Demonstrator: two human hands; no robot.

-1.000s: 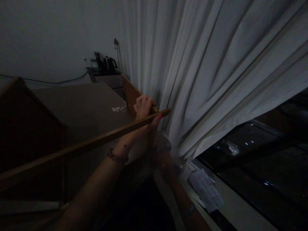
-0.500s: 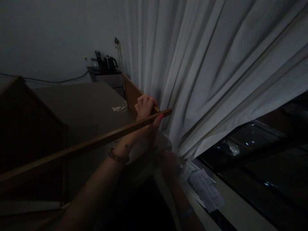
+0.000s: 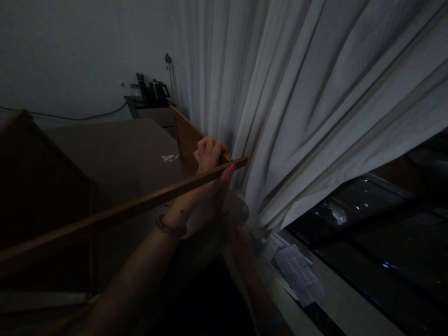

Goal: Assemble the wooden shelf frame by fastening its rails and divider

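Note:
My left hand [image 3: 209, 156], with a bead bracelet on its wrist, is closed over the upper edge of an upright wooden panel [image 3: 187, 140]. Its thumb, with a red nail, presses against the end of a long wooden rail [image 3: 150, 199]. That rail meets the panel near my hand and runs down to the lower left. Below the corner, in shadow, is my right hand [image 3: 241, 247], near the lower part of the wooden piece. Its fingers are dim and smeared, so I cannot make out whether it holds anything. Another dark wooden panel [image 3: 42, 186] stands at the left.
Small pale pieces [image 3: 170, 157] lie on the grey surface [image 3: 122, 149] beside the panel. A black kettle [image 3: 158, 91] stands on a dark cabinet at the back. White curtains [image 3: 280, 102] hang close on the right. A folded printed sheet [image 3: 299, 275] lies on the sill below.
My left hand keeps its hold at the corner, and the panel has shifted slightly left in view. The right hand has moved slightly down at the lower part.

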